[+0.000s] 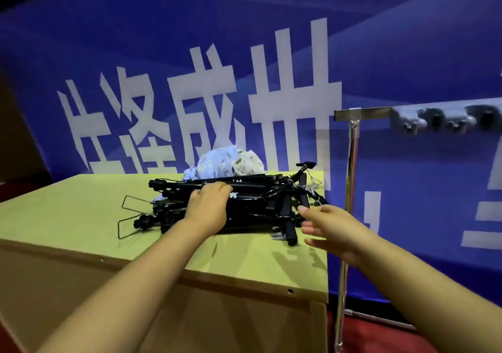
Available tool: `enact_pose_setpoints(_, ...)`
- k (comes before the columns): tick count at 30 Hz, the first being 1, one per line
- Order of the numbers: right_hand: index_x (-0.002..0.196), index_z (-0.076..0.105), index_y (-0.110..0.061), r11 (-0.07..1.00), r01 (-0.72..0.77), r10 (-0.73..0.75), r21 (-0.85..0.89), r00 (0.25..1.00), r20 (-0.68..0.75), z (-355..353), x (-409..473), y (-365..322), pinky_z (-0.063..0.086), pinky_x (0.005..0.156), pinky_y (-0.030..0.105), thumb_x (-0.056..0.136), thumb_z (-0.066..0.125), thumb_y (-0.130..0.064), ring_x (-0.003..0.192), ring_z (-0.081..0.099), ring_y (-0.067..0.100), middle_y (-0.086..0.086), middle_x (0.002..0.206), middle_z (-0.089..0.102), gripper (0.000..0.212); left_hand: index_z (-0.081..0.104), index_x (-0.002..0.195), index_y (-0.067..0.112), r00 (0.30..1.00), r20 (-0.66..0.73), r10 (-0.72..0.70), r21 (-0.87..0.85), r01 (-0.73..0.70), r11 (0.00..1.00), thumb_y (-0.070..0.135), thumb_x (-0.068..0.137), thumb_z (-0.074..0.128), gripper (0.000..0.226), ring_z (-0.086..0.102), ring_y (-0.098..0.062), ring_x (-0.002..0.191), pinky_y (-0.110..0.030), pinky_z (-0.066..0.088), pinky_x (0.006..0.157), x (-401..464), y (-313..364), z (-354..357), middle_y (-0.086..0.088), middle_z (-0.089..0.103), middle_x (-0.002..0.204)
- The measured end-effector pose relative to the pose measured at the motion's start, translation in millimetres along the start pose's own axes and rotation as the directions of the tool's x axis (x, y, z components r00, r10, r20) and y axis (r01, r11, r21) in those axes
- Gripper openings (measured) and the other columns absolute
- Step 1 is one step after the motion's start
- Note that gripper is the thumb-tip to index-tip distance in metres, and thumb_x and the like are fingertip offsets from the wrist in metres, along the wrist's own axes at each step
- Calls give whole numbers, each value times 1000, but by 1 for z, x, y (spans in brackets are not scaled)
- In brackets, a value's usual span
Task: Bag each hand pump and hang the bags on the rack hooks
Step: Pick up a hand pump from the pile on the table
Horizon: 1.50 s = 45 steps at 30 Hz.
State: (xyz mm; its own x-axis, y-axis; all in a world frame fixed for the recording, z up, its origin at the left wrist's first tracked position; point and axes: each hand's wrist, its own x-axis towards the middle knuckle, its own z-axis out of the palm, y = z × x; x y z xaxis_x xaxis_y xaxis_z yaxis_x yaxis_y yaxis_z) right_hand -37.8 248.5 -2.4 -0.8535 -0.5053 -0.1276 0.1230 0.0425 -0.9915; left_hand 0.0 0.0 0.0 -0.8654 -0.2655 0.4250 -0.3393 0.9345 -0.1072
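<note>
A pile of black hand pumps (258, 203) with thin wire foot loops lies on the green table top (68, 216). My left hand (207, 207) rests palm down on top of the pile, fingers curled over one pump barrel. My right hand (326, 225) hovers at the pile's right end, fingers apart, holding nothing. Behind the pumps sits a heap of light patterned cloth bags (231, 163). The chrome rack (351, 167) stands right of the table, its top bar carrying several hooks (440, 121).
The table is a wooden box with a brown front panel (81, 284); its right edge ends close to the rack post. A large blue banner (244, 53) with white characters fills the background. Red floor (380, 336) shows below the rack.
</note>
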Motion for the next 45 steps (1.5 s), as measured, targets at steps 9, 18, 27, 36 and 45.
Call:
enact_pose_setpoints(9,79,51,-4,988,-91,77,-127,990,-117,42,125,-9,53,49,25,85,67,-34,67,58,21,14,85,56,34,49,116,16,993,94,-65,-38,69,997,30,91,55,28,43,-27,114,-38,44,87,27,-33,47,-4,49,117)
enact_pose_setpoints(18,72,50,-12,958,-278,279,-63,960,3,38,139,-27,27,31,11,86,62,-18,30,39,5,0,46,50,20,52,90,22,999,39,8,-593,17,805,17,83,66,17,47,-9,85,-12,33,69,20,-54,47,7,47,95)
enact_pose_setpoints(27,60,42,-18,988,-151,150,40,988,39,35,123,-43,26,42,20,81,49,-14,43,30,8,-5,46,38,22,50,81,23,1000,11,25,-617,-13,787,12,82,62,16,43,-15,82,-19,34,63,7,-47,52,7,44,94)
enact_pose_setpoints(36,101,65,-19,950,73,-188,302,910,370,36,75,-72,47,83,32,90,45,-4,71,69,7,2,103,71,27,55,107,23,980,-174,99,-349,-155,924,44,87,55,29,50,-18,106,-38,37,92,14,-8,13,6,55,109)
enact_pose_setpoints(45,109,55,-1,877,12,-18,-480,1000,-9,41,94,-63,58,65,32,96,50,-14,64,60,19,12,77,58,20,63,95,14,912,-265,-313,-780,-12,626,43,99,35,41,56,-20,88,-27,44,68,18,0,-38,0,59,89)
